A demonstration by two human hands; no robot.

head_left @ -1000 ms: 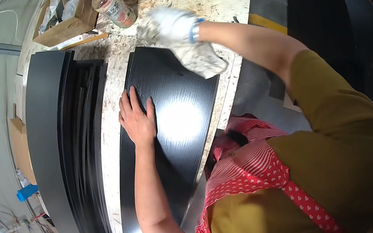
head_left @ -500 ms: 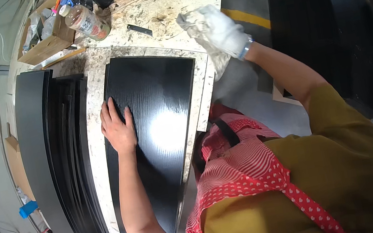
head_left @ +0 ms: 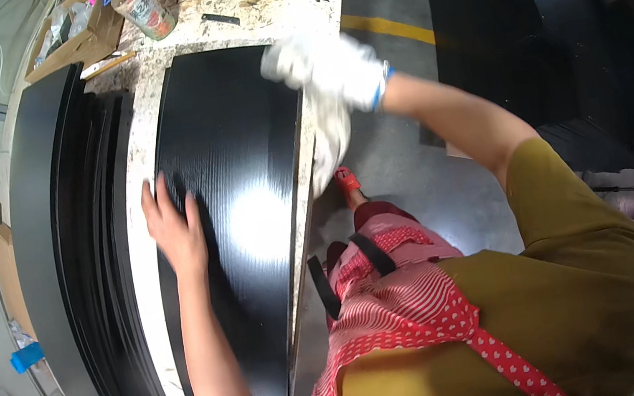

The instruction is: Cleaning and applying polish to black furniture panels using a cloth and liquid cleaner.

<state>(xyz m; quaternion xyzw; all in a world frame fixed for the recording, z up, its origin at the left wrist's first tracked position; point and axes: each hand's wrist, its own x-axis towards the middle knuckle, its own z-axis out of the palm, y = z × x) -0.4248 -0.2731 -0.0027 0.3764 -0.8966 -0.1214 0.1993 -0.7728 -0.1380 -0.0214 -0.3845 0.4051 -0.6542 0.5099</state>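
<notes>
A glossy black wood-grain panel (head_left: 229,154) lies lengthwise on the worktable in front of me. My bare left hand (head_left: 178,227) is at its left edge, fingers spread, with nothing in its grasp; whether the fingertips touch the panel I cannot tell. In a white glove, my right hand (head_left: 349,69) is closed on a whitish cloth (head_left: 331,144). That cloth is bunched over the panel's far right corner and hangs down past the table's edge. Motion blurs this hand and the cloth.
Several black panels (head_left: 46,246) are stacked along the left. On the stained tabletop (head_left: 266,3) sit a plastic bottle (head_left: 141,10), a cardboard box (head_left: 82,44) and a small black strip (head_left: 220,19). More black panels (head_left: 490,23) stand at the right beyond a yellow floor line (head_left: 389,28).
My right hand has swung left with the cloth, from beyond the table's edge to the panel's far right corner. My left hand's fingers have lifted or shifted slightly at the panel's edge. The view shifted.
</notes>
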